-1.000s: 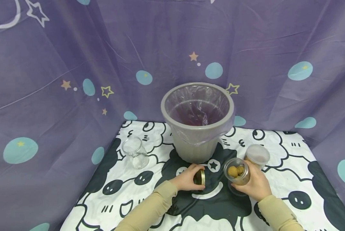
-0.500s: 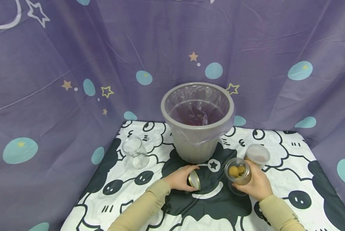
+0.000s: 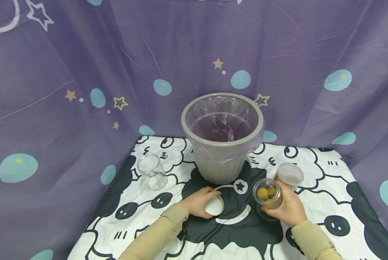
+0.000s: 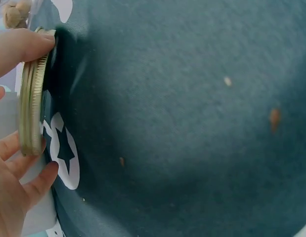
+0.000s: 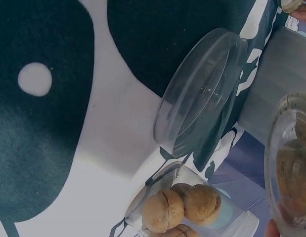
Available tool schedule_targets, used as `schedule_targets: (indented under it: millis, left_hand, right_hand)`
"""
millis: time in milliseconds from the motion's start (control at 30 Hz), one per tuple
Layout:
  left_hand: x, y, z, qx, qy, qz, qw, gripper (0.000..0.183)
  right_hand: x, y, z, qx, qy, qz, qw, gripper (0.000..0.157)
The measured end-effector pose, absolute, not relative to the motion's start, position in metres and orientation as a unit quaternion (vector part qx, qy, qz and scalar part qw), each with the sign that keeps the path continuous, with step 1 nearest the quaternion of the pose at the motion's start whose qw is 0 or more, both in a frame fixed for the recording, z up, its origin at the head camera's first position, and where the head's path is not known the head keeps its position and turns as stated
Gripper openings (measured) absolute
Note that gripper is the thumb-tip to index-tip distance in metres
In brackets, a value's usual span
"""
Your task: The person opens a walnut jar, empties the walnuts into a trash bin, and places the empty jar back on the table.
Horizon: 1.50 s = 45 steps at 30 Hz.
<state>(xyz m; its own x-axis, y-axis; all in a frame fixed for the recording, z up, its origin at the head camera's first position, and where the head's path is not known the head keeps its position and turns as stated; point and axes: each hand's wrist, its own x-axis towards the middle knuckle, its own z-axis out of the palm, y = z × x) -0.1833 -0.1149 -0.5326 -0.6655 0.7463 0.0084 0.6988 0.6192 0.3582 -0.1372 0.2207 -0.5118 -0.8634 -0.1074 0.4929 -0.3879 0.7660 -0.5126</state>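
Observation:
My left hand grips a gold-rimmed jar lid by its edge, its white face showing in the head view. From the left wrist, the ridged gold rim of the lid stands between thumb and fingers. My right hand holds a clear jar with brown, round walnuts inside, its mouth uncovered. Part of this jar shows at the right edge of the right wrist view. Below it lies a clear round lid. A clear tub of walnuts stands close by, seen whitish-topped from above.
A grey bin with a clear plastic liner stands at the back centre. An empty glass jar is at the left. Small crumbs dot the patterned cloth. A purple curtain hangs behind.
My left hand has drawn slightly left and turned the jar lid from edge-on to show its white face. My right hand and its jar have stayed nearly still.

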Motion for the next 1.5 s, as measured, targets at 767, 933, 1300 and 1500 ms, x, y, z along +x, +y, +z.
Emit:
schedule_targets:
  millis: [767,933,1300,1500]
  left_hand:
    - [-0.181,-0.107,-0.530,0.395,0.913,0.042,0.096,0.084]
    - [-0.181,-0.109,-0.528,0.392,0.913,0.054,0.101,0.086]
    - [-0.184,-0.129,-0.520,0.361,0.921,0.141,0.046,0.060]
    - [-0.187,-0.142,-0.504,0.320,0.923,0.212,0.020,0.050]
  right_hand:
    - [-0.136,0.220,-0.510,0.135,-0.915,0.318,0.210,0.088]
    - [-0.136,0.220,-0.510,0.134,-0.915,0.318,0.210,0.089]
    - [-0.135,0.220,-0.511,0.136,-0.913,0.319,0.216,0.089]
    - [-0.135,0.221,-0.512,0.137,-0.913,0.315,0.220,0.089]
